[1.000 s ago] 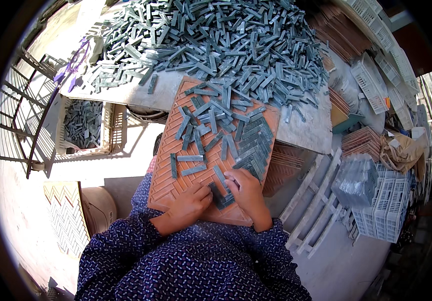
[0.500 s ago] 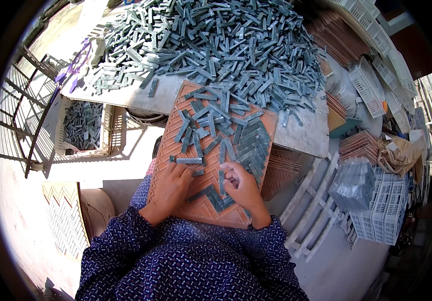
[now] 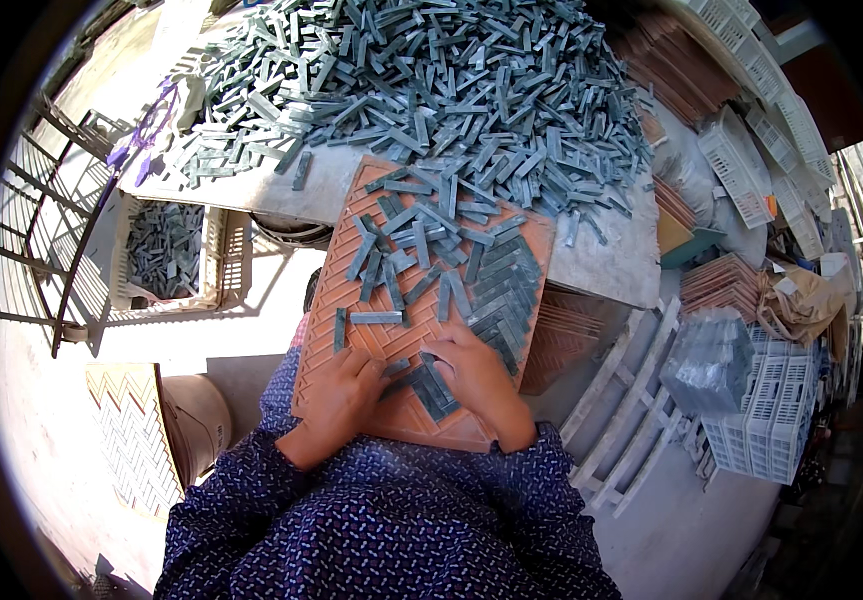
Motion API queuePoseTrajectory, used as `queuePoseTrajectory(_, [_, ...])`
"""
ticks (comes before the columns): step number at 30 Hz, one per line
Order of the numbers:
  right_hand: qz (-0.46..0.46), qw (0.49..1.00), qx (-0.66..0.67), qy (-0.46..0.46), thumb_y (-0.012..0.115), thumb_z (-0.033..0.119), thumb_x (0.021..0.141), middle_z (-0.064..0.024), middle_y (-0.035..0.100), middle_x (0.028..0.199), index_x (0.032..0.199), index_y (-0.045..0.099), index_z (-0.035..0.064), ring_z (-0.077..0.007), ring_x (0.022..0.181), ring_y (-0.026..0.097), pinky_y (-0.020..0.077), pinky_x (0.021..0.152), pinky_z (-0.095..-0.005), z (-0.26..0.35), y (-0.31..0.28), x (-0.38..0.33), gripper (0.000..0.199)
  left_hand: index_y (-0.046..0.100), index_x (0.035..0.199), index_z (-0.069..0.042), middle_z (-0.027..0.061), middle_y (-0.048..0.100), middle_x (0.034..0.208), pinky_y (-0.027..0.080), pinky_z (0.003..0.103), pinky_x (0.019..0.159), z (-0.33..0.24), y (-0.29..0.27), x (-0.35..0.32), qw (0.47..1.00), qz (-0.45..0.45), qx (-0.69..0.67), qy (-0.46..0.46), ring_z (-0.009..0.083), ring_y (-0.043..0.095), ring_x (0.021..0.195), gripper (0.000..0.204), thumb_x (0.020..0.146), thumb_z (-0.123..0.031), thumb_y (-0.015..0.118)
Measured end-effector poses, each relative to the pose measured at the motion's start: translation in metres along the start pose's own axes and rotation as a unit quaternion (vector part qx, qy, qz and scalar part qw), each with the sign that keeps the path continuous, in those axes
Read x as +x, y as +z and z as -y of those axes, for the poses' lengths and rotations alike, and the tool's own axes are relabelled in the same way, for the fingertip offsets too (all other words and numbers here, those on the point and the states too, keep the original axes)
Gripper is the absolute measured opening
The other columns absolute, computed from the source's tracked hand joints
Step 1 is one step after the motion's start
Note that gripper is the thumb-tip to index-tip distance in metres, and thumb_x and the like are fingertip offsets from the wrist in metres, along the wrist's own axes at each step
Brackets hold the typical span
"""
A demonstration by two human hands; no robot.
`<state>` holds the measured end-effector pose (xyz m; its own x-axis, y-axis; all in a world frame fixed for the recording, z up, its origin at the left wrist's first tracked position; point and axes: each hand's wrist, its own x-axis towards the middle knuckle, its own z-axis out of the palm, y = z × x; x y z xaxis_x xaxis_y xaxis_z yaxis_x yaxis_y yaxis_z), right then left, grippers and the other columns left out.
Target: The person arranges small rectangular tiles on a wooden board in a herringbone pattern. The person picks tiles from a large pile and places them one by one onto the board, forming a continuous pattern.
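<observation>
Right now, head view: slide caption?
Both hands set grey tile strips into an orange herringbone tray below the pile.

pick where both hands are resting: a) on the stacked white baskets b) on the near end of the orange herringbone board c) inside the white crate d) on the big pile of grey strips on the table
b: the left hand and right hand press grey strips onto the near end of the orange herringbone board, well short of the pile on the table.

You see 2 hands: left hand (image 3: pixel 339 398), right hand (image 3: pixel 473 376) | 1 orange herringbone tray (image 3: pixel 371 258) | 1 crate of grey strips (image 3: pixel 219 262) | 1 finished herringbone panel (image 3: pixel 134 438) | loose grey tile strips (image 3: pixel 431 90): too many for you to count
</observation>
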<state>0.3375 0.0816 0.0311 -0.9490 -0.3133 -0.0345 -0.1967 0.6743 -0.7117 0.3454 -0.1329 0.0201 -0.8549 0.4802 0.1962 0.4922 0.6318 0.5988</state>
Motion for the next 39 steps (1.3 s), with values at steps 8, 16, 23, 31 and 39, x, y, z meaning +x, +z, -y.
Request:
queuePoseTrajectory(8, [-0.015, 0.998, -0.043, -0.042, 0.064, 0.003, 0.076, -0.0095, 0.055, 0.094, 0.106, 0.063, 0.0061, -0.0292, 0.091, 0.057, 0.048, 0.075, -0.0379, -0.001, -0.001, -0.008, 0.03, 0.061, 0.099, -0.002, 0.0118, 0.057, 0.09, 0.046, 0.039, 0.074, -0.003, 0.001, -0.004, 0.998, -0.027, -0.049, 0.003, 0.0311, 0.056, 0.085, 0.028, 0.072, -0.002, 0.067])
queuePoseTrajectory(16, [-0.021, 0.999, -0.029, -0.039, 0.062, 0.004, 0.08, -0.0103, 0.057, 0.098, 0.111, 0.059, 0.0044, -0.0304, 0.091, 0.057, 0.0486, 0.075, -0.0386, 0.001, 0.001, -0.009, 0.032, 0.06, 0.101, -0.001, 0.0135, 0.056, 0.09, 0.046, 0.038, 0.073, 0.002, 0.013, -0.006, 0.998, 0.003, -0.063, 0.002, 0.0318, 0.055, 0.083, 0.026, 0.075, -0.001, 0.064])
queuePoseTrajectory(23, [-0.045, 0.994, -0.013, -0.099, 0.065, 0.001, 0.075, -0.0105, 0.058, 0.094, 0.099, 0.064, 0.0056, -0.0288, 0.09, 0.059, 0.0494, 0.074, -0.0354, 0.009, 0.011, 0.004, 0.025, 0.059, 0.1, 0.001, 0.0154, 0.056, 0.091, 0.046, 0.04, 0.074, 0.001, 0.022, -0.004, 0.996, -0.034, -0.078, -0.003, 0.0329, 0.055, 0.084, 0.022, 0.078, -0.003, 0.059])
queuePoseTrajectory(31, [-0.025, 0.989, -0.02, -0.146, 0.063, 0.001, 0.075, -0.0088, 0.056, 0.089, 0.09, 0.064, 0.0048, -0.0272, 0.085, 0.058, 0.0484, 0.071, -0.0349, 0.003, 0.009, 0.013, 0.015, 0.06, 0.1, 0.002, 0.0147, 0.058, 0.093, 0.047, 0.038, 0.074, 0.004, 0.013, -0.011, 0.997, -0.018, -0.076, 0.004, 0.0326, 0.057, 0.084, 0.025, 0.075, -0.001, 0.06])
queuePoseTrajectory(39, [-0.045, 0.989, -0.021, -0.137, 0.062, 0.003, 0.075, -0.0088, 0.057, 0.088, 0.087, 0.063, 0.0043, -0.0283, 0.085, 0.058, 0.0485, 0.071, -0.0357, -0.003, 0.014, 0.013, 0.012, 0.06, 0.103, 0.001, 0.0133, 0.056, 0.093, 0.048, 0.037, 0.074, 0.008, 0.015, -0.015, 0.999, 0.035, -0.033, -0.006, 0.0305, 0.057, 0.085, 0.029, 0.075, -0.002, 0.056])
